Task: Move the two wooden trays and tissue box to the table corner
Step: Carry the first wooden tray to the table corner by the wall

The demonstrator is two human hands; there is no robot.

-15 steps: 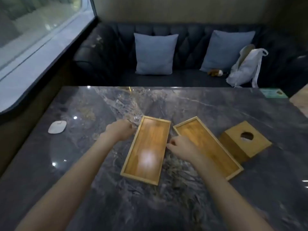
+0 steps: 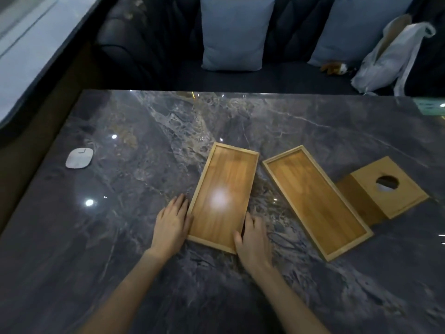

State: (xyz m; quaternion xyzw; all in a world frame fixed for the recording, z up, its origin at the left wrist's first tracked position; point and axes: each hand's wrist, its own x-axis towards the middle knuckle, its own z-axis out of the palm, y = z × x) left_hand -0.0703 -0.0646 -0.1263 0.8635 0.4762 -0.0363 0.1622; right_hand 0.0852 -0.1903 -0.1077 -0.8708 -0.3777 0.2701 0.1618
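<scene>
Trays: 2, wooden | near tray (image 2: 224,198) between left hand (image 2: 172,227) and right hand (image 2: 252,239), both flat, fingers extended against its sides | second tray (image 2: 315,201) right of it | tissue box (image 2: 385,189): 1, right of second tray | all on marble table (image 2: 120,237)

We see a dark marbled surface (image 2: 149,273) with pale veins and glossy light spots. On it lie two wooden trays: the left tray (image 2: 224,196) near the middle, the right tray (image 2: 315,201) just beside it. Right of those stands the wooden tissue box (image 2: 382,189). A small white pad (image 2: 79,158) lies far left.
</scene>
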